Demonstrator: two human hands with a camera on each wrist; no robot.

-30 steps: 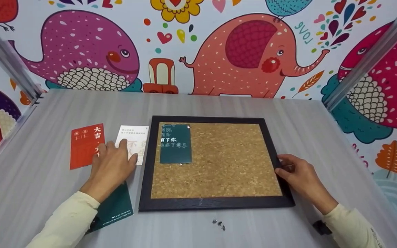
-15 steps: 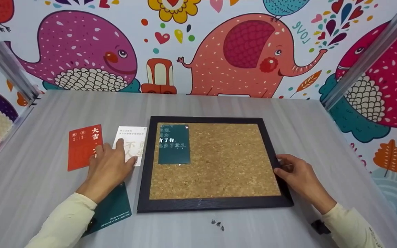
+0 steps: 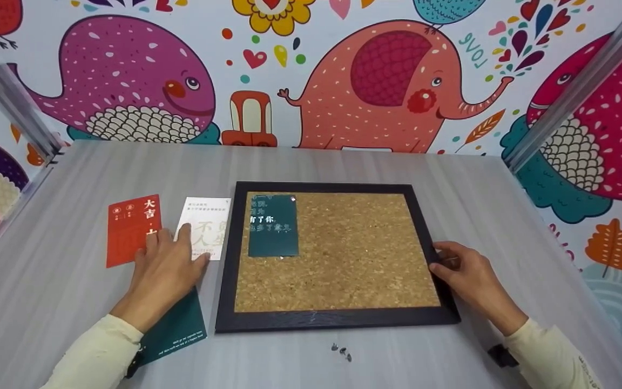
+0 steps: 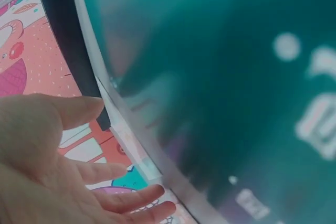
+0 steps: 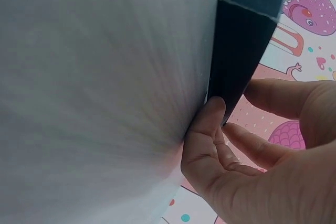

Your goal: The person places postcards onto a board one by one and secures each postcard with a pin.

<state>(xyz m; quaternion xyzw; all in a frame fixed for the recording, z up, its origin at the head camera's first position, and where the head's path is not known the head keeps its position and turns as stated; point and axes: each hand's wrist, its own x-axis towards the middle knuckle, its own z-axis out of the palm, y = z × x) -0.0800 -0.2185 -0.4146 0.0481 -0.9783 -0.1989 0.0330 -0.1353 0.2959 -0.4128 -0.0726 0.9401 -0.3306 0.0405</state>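
Observation:
In the head view my left hand (image 3: pixel 162 275) is spread over the left cards, fingers loosely extended and holding nothing. Under or near it lie a red card (image 3: pixel 130 232), a white card (image 3: pixel 205 221) and a dark green card (image 3: pixel 181 329), partly covered by hand and sleeve. That green surface (image 4: pixel 220 77) fills much of the left wrist view, blurred. My right hand (image 3: pixel 470 278) grips the right edge of a black-framed corkboard (image 3: pixel 354 275), thumb and fingers at the frame (image 5: pixel 236 51). A smaller green card (image 3: pixel 273 240) is fixed at the board's upper left by a pin (image 3: pixel 292 199).
A few metal thumbtacks (image 3: pixel 342 351) lie on the grey table (image 3: pixel 268 362) in front of the corkboard. A wall with cartoon animals (image 3: pixel 386 97) rises behind the table, and metal posts (image 3: pixel 575 92) stand at its back corners.
My left hand has drawn back slightly toward the lower left, uncovering more of the white card. The right hand stays on the frame, and the corkboard and pinned card look unchanged.

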